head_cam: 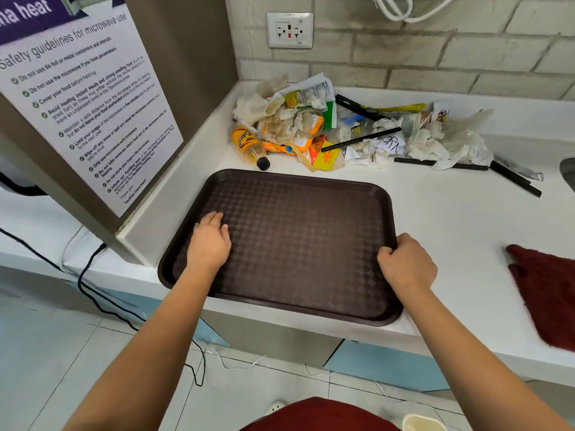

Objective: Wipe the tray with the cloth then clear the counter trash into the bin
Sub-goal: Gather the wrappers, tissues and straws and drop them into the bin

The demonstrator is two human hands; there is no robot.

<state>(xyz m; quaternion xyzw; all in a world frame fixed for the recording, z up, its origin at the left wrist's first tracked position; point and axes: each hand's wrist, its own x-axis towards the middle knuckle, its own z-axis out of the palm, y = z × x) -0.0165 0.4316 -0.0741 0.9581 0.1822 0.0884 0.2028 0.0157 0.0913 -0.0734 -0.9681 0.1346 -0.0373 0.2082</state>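
Hands meet a dark brown rectangular plastic tray (298, 237) with a diamond-textured floor, which lies flat on the white table (460, 219) with its near edge overhanging the table's front. The left hand (209, 241) rests palm down on the tray's floor toward 9 o'clock, its fingers (214, 219) released and lying nearly straight on the surface. The right hand (406, 263) grips the tray's rim toward 3 o'clock, fingers clenched over the edge. A dark red terry cloth (547, 293) lies on the table at 3 o'clock from the tray, well apart from it and untouched. Beyond the tray, from 12 to 2 o'clock, a heap of trash (336, 132) sits against the pale brick wall: crumpled tissues, yellow and orange wrappers, black straws. An orange-labelled plastic bottle (250, 147) with a black cap lies on its side just beside the tray's far rim. A microwave safety notice (84, 101) hangs at 10 o'clock.
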